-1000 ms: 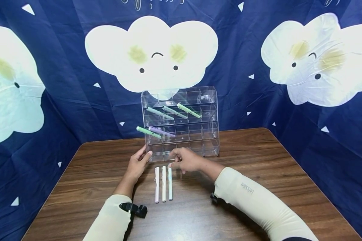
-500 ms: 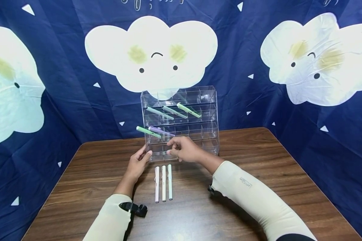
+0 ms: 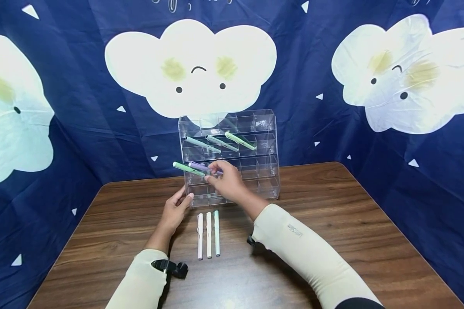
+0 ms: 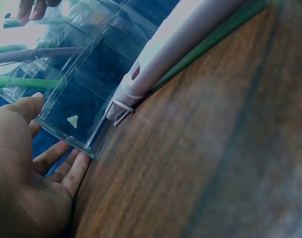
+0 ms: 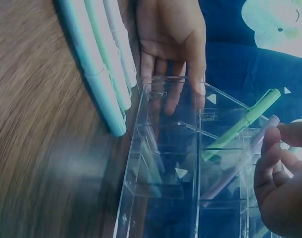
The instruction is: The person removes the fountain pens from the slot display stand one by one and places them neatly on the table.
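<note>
Lilac plastic pen (image 3: 197, 166) slanting just left of the right hand (image 3: 225, 179), its long axis running down toward the fingers.

That pen is resting in a clear plastic tiered rack (image 3: 255, 161). The nearer right hand is curving its thumb and forefinger, tips close together; whether they are pinching the pen, I cannot tell. Left of them, a bright green pen (image 3: 185, 168) is slanting too. The left hand (image 3: 175, 213) is holding the rack's lower corner between thumb and fingers; right of it, slim pale-pink (image 3: 200, 236), cream (image 3: 209, 235) and mint (image 3: 217, 234) pens are lying side by side.
</note>
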The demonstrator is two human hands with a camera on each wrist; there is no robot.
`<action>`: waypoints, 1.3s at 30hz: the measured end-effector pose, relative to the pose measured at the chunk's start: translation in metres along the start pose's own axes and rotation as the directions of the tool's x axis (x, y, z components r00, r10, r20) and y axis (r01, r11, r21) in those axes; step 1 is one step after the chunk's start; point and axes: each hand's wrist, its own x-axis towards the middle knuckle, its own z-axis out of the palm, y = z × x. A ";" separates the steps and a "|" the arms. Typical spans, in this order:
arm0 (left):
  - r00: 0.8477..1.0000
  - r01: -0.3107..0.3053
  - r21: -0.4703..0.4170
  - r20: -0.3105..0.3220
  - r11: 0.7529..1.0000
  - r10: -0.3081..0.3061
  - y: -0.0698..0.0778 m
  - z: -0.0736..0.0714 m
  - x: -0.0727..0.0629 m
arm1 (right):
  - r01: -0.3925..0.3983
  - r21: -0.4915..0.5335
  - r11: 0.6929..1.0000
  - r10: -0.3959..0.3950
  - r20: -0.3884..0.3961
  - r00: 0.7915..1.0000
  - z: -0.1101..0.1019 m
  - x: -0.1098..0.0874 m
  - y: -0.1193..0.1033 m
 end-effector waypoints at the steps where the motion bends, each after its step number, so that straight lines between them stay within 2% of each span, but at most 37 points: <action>1: 1.000 0.001 0.003 -0.005 1.000 -0.001 0.000 -0.001 0.000 | 0.002 0.011 1.000 -0.002 -0.018 1.000 0.003 0.001 0.000; 5: 1.000 0.001 0.008 0.004 1.000 -0.001 0.001 -0.002 -0.001 | 0.013 0.038 0.999 -0.010 -0.087 0.996 0.011 0.005 0.004; 8: 1.000 -0.004 0.001 0.025 1.000 0.004 0.002 -0.001 -0.001 | 0.023 0.002 1.000 -0.022 -0.124 0.992 0.016 0.009 0.009; 12: 1.000 0.001 -0.006 0.022 1.000 -0.001 0.001 -0.002 -0.002 | 0.029 -0.040 0.999 -0.035 -0.149 0.988 0.022 0.013 0.013; 17: 1.000 0.011 0.012 0.016 1.000 -0.011 0.000 -0.003 -0.001 | 0.025 -0.034 0.999 -0.031 -0.197 0.980 0.028 0.017 0.015; 23: 1.000 -0.007 -0.009 0.009 1.000 0.007 -0.002 -0.002 0.001 | 0.049 -0.160 0.986 -0.087 -0.239 0.967 0.035 0.024 0.018; 25: 1.000 -0.015 -0.012 0.007 1.000 0.015 -0.002 -0.002 0.000 | 0.047 -0.171 0.984 -0.089 -0.252 0.964 0.036 0.025 0.018; 32: 1.000 -0.009 -0.016 0.003 1.000 0.009 -0.001 -0.002 0.000 | -0.002 -0.142 0.990 -0.032 -0.238 0.971 0.041 0.026 0.019; 39: 1.000 -0.004 -0.021 -0.011 1.000 0.003 -0.002 -0.001 0.002 | -0.006 -0.168 0.986 -0.034 -0.236 0.971 0.047 0.029 0.020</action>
